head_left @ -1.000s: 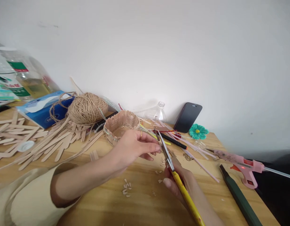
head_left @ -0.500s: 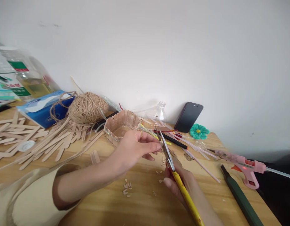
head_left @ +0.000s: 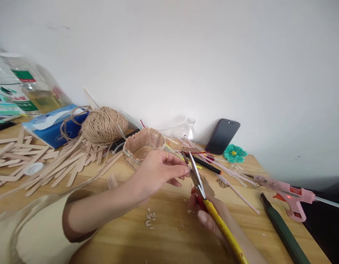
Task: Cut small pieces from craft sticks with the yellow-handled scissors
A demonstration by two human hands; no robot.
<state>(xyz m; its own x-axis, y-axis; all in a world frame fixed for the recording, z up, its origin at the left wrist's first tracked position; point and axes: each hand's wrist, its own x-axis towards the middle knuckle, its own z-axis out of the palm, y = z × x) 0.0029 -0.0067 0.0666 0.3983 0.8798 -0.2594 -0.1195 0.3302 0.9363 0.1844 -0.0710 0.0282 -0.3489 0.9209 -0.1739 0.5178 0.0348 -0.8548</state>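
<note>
My right hand (head_left: 213,216) grips the yellow-handled scissors (head_left: 198,179), their blades parted and pointing up and away from me. Close by the blades, my left hand (head_left: 164,170) is closed in a pinch; the small piece at its fingertips is too hidden to name. Just behind that hand sits a small basket of craft sticks (head_left: 144,141) trimmed with silvery tinsel. On the tabletop below lie several small pale wood chips (head_left: 150,219). A brown flat scrap (head_left: 209,189) lies partly behind the scissors.
Craft sticks (head_left: 67,168), a twine ball (head_left: 104,126) and a blue tissue pack (head_left: 56,126) crowd the left. To the right are a phone (head_left: 223,136), a teal flower (head_left: 234,153), a pink glue gun (head_left: 290,196) and a dark green tool (head_left: 284,229). A wall stands behind.
The scissor blades are spread wider now, and my right hand's grip on the handles has opened a little. My left hand keeps its pinch. The whole view has shifted slightly.
</note>
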